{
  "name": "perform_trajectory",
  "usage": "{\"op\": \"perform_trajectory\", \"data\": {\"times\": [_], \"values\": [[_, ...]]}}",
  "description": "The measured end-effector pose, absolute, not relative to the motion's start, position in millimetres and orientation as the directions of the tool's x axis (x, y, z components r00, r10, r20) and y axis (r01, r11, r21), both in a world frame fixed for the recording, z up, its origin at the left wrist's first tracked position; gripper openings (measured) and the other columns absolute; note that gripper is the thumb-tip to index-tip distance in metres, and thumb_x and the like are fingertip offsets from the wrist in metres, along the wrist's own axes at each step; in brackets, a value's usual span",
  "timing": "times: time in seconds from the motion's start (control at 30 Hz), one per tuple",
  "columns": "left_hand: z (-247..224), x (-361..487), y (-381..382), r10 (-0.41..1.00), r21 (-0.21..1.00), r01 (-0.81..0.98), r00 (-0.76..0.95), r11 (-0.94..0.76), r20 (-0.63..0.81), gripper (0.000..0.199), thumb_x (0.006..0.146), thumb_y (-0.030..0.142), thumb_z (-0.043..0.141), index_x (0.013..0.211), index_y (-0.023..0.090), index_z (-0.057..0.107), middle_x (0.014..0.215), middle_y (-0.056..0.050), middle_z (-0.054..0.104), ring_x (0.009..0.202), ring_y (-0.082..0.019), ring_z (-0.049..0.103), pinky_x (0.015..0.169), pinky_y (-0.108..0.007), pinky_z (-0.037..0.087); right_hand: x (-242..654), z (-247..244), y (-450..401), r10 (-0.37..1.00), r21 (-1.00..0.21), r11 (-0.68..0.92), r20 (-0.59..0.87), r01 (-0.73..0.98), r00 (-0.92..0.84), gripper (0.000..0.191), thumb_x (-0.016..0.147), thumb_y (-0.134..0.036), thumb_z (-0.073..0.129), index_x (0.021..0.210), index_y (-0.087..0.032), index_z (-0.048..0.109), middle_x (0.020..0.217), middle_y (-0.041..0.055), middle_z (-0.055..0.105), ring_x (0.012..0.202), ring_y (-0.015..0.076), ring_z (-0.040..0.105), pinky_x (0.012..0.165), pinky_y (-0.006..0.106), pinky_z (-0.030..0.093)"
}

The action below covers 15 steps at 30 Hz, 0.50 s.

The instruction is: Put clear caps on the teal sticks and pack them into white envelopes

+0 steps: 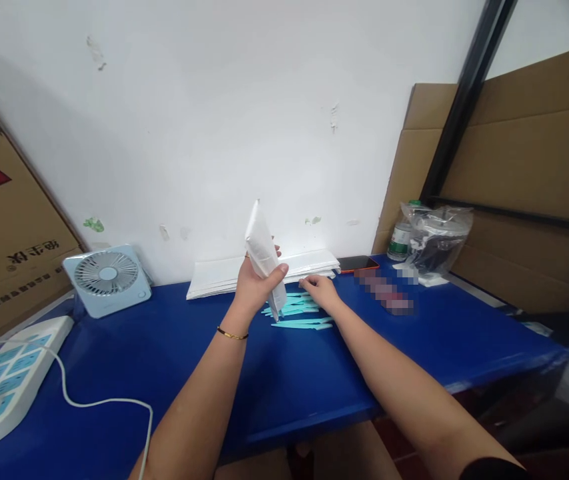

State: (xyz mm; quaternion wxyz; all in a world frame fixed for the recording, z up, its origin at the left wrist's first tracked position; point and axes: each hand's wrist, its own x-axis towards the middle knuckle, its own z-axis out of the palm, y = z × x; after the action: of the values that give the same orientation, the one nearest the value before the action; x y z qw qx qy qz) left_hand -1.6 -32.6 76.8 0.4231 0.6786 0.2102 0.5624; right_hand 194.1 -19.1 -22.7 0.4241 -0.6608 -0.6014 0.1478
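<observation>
My left hand [259,283] is closed around a white, flat packet [262,243], thumb in front and fingers behind, holding it upright above the table. My right hand [320,292] is to its right, with thumb and fingertips pinched together. Anything between those fingertips is too small to make out. Below both hands lie several slim teal plastic pieces [302,324], shaped like small knives or eyebrow razors. Behind the hands, a stack of flat white sleeves [214,275] rests along the wall, partly covered by my left hand and the packet.
On the blue table [284,383], a light-blue fan [107,277] and a power strip [19,363] with a white cable [109,400] are at left. A phone [358,264], a blurred item [387,293], a bottle [398,241] and a plastic-wrapped object [434,243] are at right.
</observation>
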Motion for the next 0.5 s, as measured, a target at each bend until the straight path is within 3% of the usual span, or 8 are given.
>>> {"op": "perform_trajectory", "data": {"times": [0.17,0.27,0.37,0.5], "values": [[64,-11,-11,0.841,0.787,-0.341,-0.023,-0.514,0.54,0.057,0.072,0.041,0.065,0.121,0.019,0.046,0.112,-0.01,0.058,0.101,-0.022,0.06,0.087,-0.036,0.047,189,-11,-30,0.958,-0.831,0.282,0.27,0.48,-0.095,0.035,0.081,-0.047,0.05,0.093,-0.019,0.068,0.091,0.0034,0.068,0.082,0.0174,0.06,0.073,0.027,0.043],[72,-31,-7,0.812,0.778,-0.241,-0.096,-0.581,0.576,0.055,0.071,0.041,0.066,0.119,0.018,0.049,0.113,-0.01,0.059,0.102,-0.022,0.059,0.089,-0.035,0.046,182,-7,-39,0.932,-0.732,0.363,0.282,0.577,-0.228,0.03,0.073,-0.044,0.063,0.091,-0.021,0.068,0.095,0.0049,0.065,0.088,0.0198,0.057,0.077,0.031,0.042],[89,-58,-12,0.761,0.764,-0.001,-0.079,-0.646,0.643,0.058,0.07,0.043,0.065,0.12,0.017,0.048,0.113,-0.01,0.059,0.101,-0.022,0.059,0.09,-0.036,0.044,169,-8,-44,0.889,-0.565,0.457,0.307,0.687,-0.339,0.029,0.068,-0.041,0.07,0.092,-0.025,0.068,0.101,0.0047,0.06,0.097,0.0228,0.052,0.085,0.038,0.037],[94,-93,-13,0.813,0.629,0.576,0.112,-0.522,0.572,0.063,0.065,0.05,0.065,0.118,0.02,0.05,0.107,-0.007,0.062,0.098,-0.026,0.058,0.085,-0.037,0.045,157,-11,-44,0.865,-0.455,0.5,0.296,0.737,-0.405,0.011,0.073,-0.033,0.068,0.079,-0.023,0.068,0.095,0.004,0.059,0.095,0.0218,0.051,0.087,0.041,0.033]]}}
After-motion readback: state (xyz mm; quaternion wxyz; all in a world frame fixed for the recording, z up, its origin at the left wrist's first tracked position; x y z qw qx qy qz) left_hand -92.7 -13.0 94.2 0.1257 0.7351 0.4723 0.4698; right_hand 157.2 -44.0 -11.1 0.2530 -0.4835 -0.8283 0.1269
